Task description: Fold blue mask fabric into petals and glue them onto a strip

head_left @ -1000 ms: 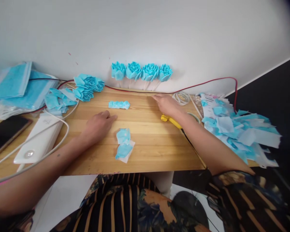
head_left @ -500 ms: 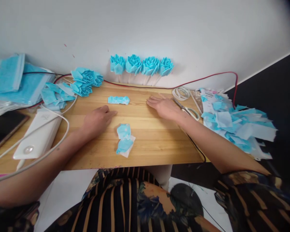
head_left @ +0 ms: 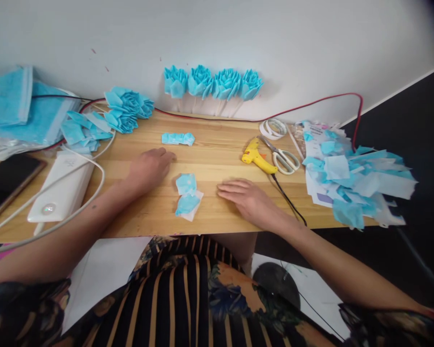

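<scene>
My left hand (head_left: 151, 168) rests on the wooden table, fingers loosely bent and holding nothing. Just beyond it lies a gathered light-blue strip (head_left: 178, 139). My right hand (head_left: 249, 200) hovers over or lies on the tabletop, slightly blurred, its fingers stretched out and nothing in them. Between the hands, nearer the front edge, are two small blue fabric petals (head_left: 187, 193) with white backing. Beyond my right hand is a yellow glue gun (head_left: 257, 158) with a black cord. Scissors (head_left: 287, 161) with pale handles lie beside the glue gun.
Several blue fabric roses (head_left: 226, 84) on sticks lean against the wall; more roses (head_left: 125, 111) lie at the left. Blue face masks (head_left: 12, 103), a white power bank (head_left: 63, 185), cables and a phone (head_left: 10, 183) fill the left. A tape roll (head_left: 273, 129) and fabric scraps (head_left: 358, 178) are right.
My right hand has drawn back toward me from the far side of the table, uncovering the glue gun. My left hand stays in about the same place. The view has tilted slightly.
</scene>
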`<state>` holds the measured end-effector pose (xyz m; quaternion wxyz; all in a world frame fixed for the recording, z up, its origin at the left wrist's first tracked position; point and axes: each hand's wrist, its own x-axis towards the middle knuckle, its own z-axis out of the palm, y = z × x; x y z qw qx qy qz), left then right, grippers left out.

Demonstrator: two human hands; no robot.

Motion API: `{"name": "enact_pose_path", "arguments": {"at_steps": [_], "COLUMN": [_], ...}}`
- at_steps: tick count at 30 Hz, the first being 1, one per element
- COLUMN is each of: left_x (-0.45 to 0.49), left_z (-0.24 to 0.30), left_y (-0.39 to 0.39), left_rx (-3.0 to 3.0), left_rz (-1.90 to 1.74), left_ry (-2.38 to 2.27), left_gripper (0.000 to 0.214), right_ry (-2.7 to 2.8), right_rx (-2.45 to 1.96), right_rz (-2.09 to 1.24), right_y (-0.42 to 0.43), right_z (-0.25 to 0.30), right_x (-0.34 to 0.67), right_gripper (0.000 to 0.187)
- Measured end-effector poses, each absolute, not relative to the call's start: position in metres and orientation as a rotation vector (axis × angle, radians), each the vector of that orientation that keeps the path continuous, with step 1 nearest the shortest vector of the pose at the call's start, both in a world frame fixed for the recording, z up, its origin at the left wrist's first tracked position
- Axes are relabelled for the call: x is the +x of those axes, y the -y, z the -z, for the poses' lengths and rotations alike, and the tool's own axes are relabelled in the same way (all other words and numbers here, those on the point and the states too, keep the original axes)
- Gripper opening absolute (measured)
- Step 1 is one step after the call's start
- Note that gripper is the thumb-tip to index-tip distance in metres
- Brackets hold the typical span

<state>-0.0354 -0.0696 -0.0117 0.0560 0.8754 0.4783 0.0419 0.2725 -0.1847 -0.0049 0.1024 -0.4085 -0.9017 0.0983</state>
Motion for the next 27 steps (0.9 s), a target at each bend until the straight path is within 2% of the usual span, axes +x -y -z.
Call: {"name": "enact_pose_path", "arguments": {"at_steps": [6, 10, 14, 16, 18, 22, 27], "left_x": [-0.043, -0.046, -0.045, -0.041, -0.033, -0.019, -0.005], "left_z": [0.006, -0.015, -0.038, -0.044, -0.043, -0.017, 0.032], "left_y": [0.078, 0.120, 0.183, 0.209, 0.226, 0.237, 0.235], "left_rx": [2.404, 2.234, 2.120, 2.050, 1.945, 1.796, 1.651], "left_rz": [-0.261, -0.447, -0.601, -0.490, -0.362, -0.227, -0.160], "left_ry": [-1.411, -1.290, -0.886, -0.682, -0.557, -0.441, -0.549], "left_gripper": [0.035, 0.033, 0.020, 0.021, 0.022, 0.025, 0.031], "right_ry": [2.570, 2.523, 2.269, 2.207, 2.287, 2.588, 2.779], "right_rx": [-1.169, -1.129, -1.286, -1.439, -1.518, -1.486, -1.291], "right_rz": [-0.339, -0.458, -0.669, -0.645, -0.592, -0.552, -0.541], "right_y": [0.174, 0.179, 0.185, 0.182, 0.177, 0.175, 0.212], "right_z": [0.008, 0.008, -0.003, -0.006, -0.003, 0.011, 0.019], "right_x": [0.245, 0.254, 0.281, 0.290, 0.293, 0.289, 0.286], "right_gripper": [0.043, 0.036, 0.032, 0.030, 0.039, 0.069, 0.095]}}
